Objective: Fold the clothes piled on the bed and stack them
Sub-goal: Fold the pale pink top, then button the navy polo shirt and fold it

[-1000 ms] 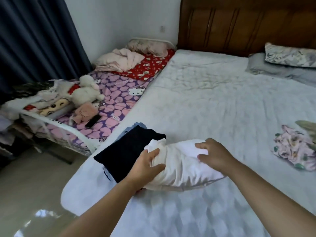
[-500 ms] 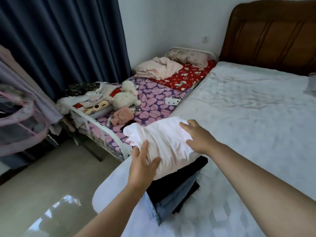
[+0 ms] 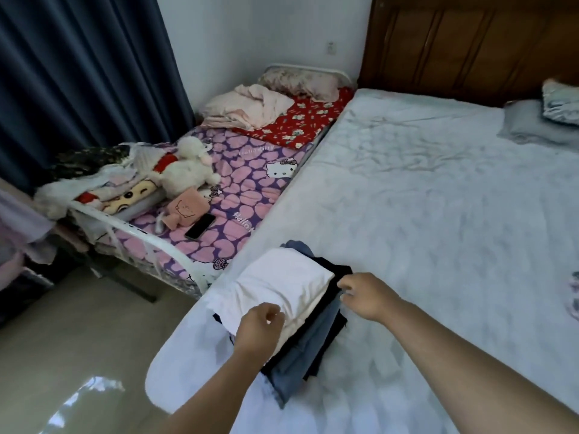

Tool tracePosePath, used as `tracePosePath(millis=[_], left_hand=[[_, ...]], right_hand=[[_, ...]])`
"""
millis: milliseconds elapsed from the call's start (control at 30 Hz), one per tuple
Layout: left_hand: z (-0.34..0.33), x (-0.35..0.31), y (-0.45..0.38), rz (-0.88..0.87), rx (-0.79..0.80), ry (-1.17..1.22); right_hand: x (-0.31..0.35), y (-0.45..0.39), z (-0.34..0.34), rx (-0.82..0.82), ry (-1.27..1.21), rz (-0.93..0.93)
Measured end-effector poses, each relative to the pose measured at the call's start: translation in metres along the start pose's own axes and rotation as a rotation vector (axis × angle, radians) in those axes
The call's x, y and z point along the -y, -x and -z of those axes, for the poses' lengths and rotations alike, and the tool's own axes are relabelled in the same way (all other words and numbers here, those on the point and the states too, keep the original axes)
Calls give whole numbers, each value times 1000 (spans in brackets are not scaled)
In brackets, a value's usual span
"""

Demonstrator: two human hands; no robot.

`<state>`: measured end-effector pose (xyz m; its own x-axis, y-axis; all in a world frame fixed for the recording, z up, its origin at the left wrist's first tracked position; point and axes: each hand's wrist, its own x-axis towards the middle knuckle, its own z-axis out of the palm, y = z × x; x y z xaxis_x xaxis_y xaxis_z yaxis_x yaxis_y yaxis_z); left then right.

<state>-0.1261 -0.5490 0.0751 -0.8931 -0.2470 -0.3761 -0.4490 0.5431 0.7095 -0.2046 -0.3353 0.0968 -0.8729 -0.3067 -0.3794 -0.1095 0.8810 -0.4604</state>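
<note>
A folded white garment [image 3: 282, 288] lies on top of a stack of folded clothes [image 3: 316, 346] at the near left corner of the large bed [image 3: 438, 214]. Beneath the white piece the stack shows a black layer, then blue-grey fabric, then more dark cloth; the lower layers stick out toward the person and to the right.

The left hand [image 3: 260, 332] sits at the near edge of the white garment, fingers curled inward; whether it pinches the fabric cannot be told. The right hand [image 3: 365, 296] is at the right side of the stack, fingers curled at the edge of the black layer; a grip on it cannot be confirmed.

Beside the large bed, to the left, stands a small bed [image 3: 238, 189] with a purple heart-print sheet. On it lie a white plush toy [image 3: 185, 170], a pink pouch [image 3: 185, 211] and a dark phone [image 3: 200, 230] just beside the pouch. A pink blanket [image 3: 250, 108] is bunched at its far end. Dark blue curtains [image 3: 78, 73] hang at the left. A wooden headboard [image 3: 470, 45] stands behind the large bed, with pillows [image 3: 542, 120] at the far right
</note>
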Motion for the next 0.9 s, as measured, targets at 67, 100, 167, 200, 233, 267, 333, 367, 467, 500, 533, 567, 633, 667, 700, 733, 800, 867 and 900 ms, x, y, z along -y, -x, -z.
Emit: tracePosePath(millis=[67,100,167,200,233,267,333,367,467,500,533,567,633,667,700,733,800,867,900], left_hand=[[-14,-15,-1,-49,62,32],[-21,-23,-1,-76,93,45],[-41,-40,5,-133,180,26],[-54,-49,9,-171,234,-1],[-67,-56,12,-208,283,-25],[-79,-62,15,-239,336,-52],[-108,-78,25,-273,462,-104],[-125,-86,32,-284,524,-120],[-164,-106,54,-299,625,-124],[-174,-111,62,-307,650,-131],[-188,-118,73,-323,683,-150],[-199,-123,81,-341,709,-169],[-219,-134,98,-365,752,-204],[-228,-140,106,-372,765,-212],[-240,-146,115,-377,776,-222],[-249,-150,122,-378,781,-228],[-268,-158,138,-376,791,-246],[-291,-164,157,-357,786,-251],[-302,-166,166,-340,783,-247]], right_hand=[[-13,21,2,-31,-8,-47],[-20,31,1,-45,-14,-64],[-38,57,-1,-71,-30,-118],[-50,74,-2,-90,-47,-152],[-59,88,-4,-108,-65,-177],[-69,101,-6,-128,-81,-204],[-91,135,-13,-174,-109,-286],[-104,154,-16,-201,-132,-337],[-138,205,-30,-245,-189,-460],[-148,220,-34,-247,-200,-492],[-160,236,-37,-259,-209,-521],[-169,249,-39,-266,-215,-545],[-189,271,-40,-294,-232,-608],[-198,280,-40,-311,-249,-640],[-209,292,-40,-332,-269,-665],[-218,301,-39,-343,-282,-681],[-238,321,-39,-354,-300,-688],[-262,341,-38,-344,-313,-663],[-273,350,-36,-341,-314,-647]])
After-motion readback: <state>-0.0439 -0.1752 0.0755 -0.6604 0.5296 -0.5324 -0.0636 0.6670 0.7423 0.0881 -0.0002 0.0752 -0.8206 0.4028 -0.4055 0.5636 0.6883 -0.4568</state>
